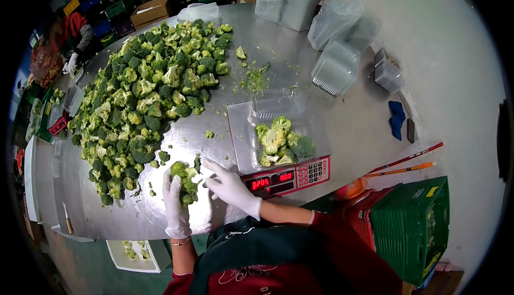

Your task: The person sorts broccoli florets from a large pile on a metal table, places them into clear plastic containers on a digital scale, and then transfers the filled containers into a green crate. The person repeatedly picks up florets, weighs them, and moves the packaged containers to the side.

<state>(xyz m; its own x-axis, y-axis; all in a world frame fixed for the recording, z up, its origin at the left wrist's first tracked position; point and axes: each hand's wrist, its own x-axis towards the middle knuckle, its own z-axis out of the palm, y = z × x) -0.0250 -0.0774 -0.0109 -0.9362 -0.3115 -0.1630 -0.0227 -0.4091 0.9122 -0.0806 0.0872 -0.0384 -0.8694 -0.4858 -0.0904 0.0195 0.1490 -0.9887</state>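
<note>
My left hand (175, 204), in a white glove, holds a broccoli floret (185, 182) above the front of the steel table. Close to its right side is my right hand (229, 186), also gloved, thumb and fingers near the stem; a small dark green piece shows between the hands. Whether the right fingers grip anything is unclear. Beyond my right hand, a digital scale (242, 142) with a lit red display carries an open clear plastic clamshell box (309, 128). Several broccoli florets (277, 142) lie in the box. A large heap of broccoli florets (140, 94) covers the table's left part.
Stacked clear boxes (335, 68) and bagged boxes (287, 3) stand at the back right. A knife (67, 218) lies at the left edge. Green crates (405, 226) are at the right. A white foam box (154, 257) is below the table edge. Another person (76, 37) works at the far left.
</note>
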